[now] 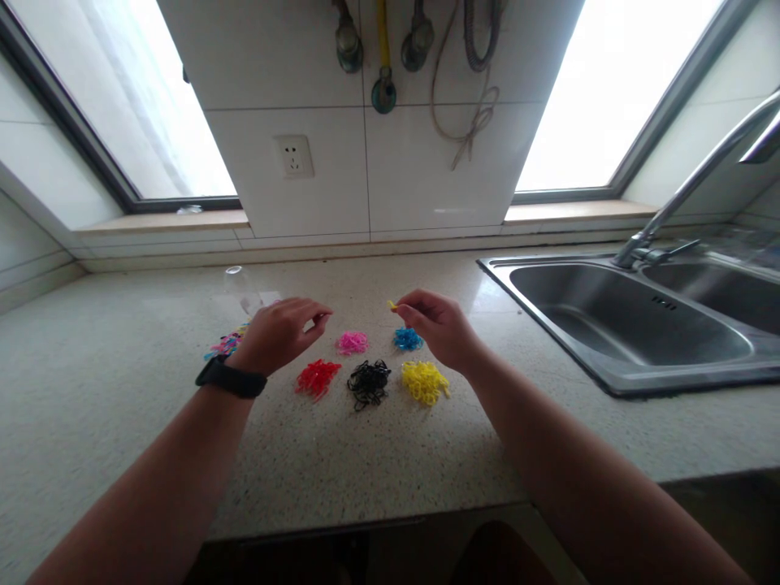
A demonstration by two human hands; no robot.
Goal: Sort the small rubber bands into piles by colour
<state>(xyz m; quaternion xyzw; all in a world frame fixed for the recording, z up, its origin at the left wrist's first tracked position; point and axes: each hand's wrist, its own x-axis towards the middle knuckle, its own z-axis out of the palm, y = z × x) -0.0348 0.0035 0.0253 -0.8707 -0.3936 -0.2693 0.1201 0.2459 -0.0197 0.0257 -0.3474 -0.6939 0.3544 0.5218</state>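
Observation:
My right hand (439, 325) pinches a small yellow rubber band (392, 305) between thumb and forefinger, above the blue rubber bands (408, 339). Thumb and forefinger of my left hand (283, 329) are brought together in a pinch; whatever they hold, if anything, is too small to make out. Partly behind that hand lies a mixed-colour heap of rubber bands (225, 344). Between and below my hands sit separate piles of pink rubber bands (352, 343), red rubber bands (318, 379), black rubber bands (368, 384) and yellow rubber bands (425, 382).
A clear plastic cup (236, 286) stands behind my left hand on the speckled countertop (341, 471). To the right, a steel sink (609, 325) with a tall faucet (700, 175) is set into the counter. A tiled wall with a socket (295, 157) rises behind.

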